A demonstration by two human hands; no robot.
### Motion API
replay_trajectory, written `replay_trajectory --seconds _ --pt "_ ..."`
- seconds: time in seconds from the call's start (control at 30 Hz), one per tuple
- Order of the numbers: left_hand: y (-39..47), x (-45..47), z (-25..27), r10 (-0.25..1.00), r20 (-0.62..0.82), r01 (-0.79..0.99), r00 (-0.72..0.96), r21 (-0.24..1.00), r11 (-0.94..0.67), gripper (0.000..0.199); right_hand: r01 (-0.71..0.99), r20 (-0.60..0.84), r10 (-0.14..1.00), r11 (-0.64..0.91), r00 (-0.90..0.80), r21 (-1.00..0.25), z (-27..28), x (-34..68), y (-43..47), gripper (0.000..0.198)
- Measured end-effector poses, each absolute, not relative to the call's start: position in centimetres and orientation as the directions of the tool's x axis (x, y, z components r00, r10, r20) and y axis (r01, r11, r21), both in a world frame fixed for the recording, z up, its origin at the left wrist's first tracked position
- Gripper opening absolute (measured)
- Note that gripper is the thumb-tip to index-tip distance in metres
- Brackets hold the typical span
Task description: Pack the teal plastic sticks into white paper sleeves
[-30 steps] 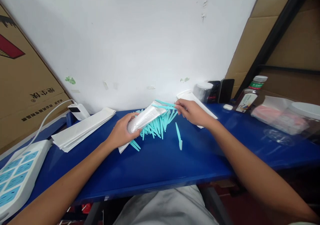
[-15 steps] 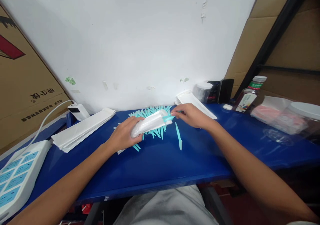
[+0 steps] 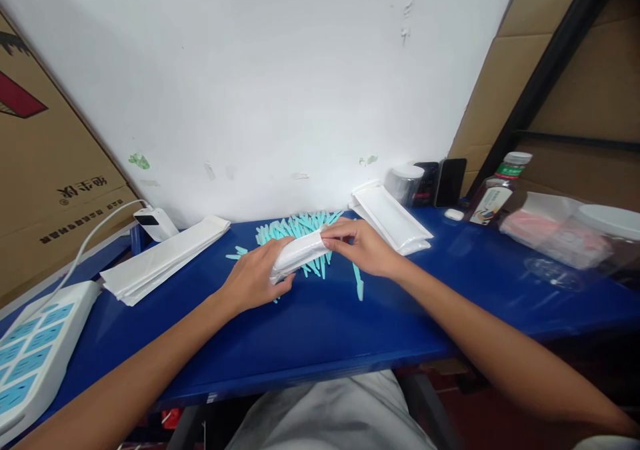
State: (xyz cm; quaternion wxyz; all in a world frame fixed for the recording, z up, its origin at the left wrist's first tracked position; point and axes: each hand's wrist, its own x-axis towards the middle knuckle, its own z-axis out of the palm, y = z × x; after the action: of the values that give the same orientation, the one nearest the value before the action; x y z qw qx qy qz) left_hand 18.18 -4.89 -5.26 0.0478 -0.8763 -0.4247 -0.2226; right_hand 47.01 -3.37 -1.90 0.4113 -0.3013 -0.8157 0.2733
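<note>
In the head view, the left hand (image 3: 257,275) is clasped around a narrow white packet (image 3: 300,253), with its fingers along the far side and its thumb on the near side. The right hand (image 3: 367,247) has its thumb and fingertips pinched together on the packet's right end. The packet is held aslant between the two hands, its right end higher in the view, in front of a heap of slim turquoise pieces (image 3: 287,229) on the blue tabletop (image 3: 310,343). It hides part of that heap. One separate turquoise piece (image 3: 359,289) lies on the near side of the right hand, its upper part hidden by the hand, and a few more lie at the heap's left edge, near the left hand.

To the left, a stack of flat white sleeves (image 3: 167,260) rests between a power strip (image 3: 40,357) with blue socket faces and the heap. A white device (image 3: 156,225) with a dark screen stands behind the stack, a white cable (image 3: 93,237) attached to it. To the right, behind the right hand, lie more white packets (image 3: 393,217), one overlapping another. Beyond them are a clear jar (image 3: 404,187) with a white lid, a dark phone (image 3: 451,182) leaning upright, a small white case (image 3: 454,215), a bottle (image 3: 497,190) with a green-banded neck, and a pinkish bag (image 3: 550,227) beside a larger white-lidded container (image 3: 613,227)
</note>
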Motion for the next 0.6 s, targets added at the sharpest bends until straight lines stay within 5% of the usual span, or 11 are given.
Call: replay_trajectory --seconds 0.17,0.3,0.47,0.6 --pt "-4.8 18.3 -4.8 0.75 0.535 0.806 0.389 0.195 -0.558 0.066 0.343 0.674 0.627 0.779 -0.391 -0.525 -0.7 46.5 -4.6 0.027" --pt "-3.7 16.7 -3.2 0.74 0.672 0.804 -0.029 0.456 -0.383 0.065 0.477 0.717 0.667 0.707 -0.204 -0.522 0.1 48.4 -3.8 0.031" --pt "-1.2 12.5 -2.0 0.626 0.687 0.623 -0.369 0.683 -0.383 0.052 0.569 0.264 0.711 0.689 -0.652 -0.449 -0.4 52.5 -1.1 0.028" --pt "0.3 11.2 -3.0 0.68 0.611 0.57 -0.406 0.751 -0.334 0.056 0.616 -0.024 0.68 0.649 -0.733 -0.446 -1.5 53.6 -0.3 0.026"
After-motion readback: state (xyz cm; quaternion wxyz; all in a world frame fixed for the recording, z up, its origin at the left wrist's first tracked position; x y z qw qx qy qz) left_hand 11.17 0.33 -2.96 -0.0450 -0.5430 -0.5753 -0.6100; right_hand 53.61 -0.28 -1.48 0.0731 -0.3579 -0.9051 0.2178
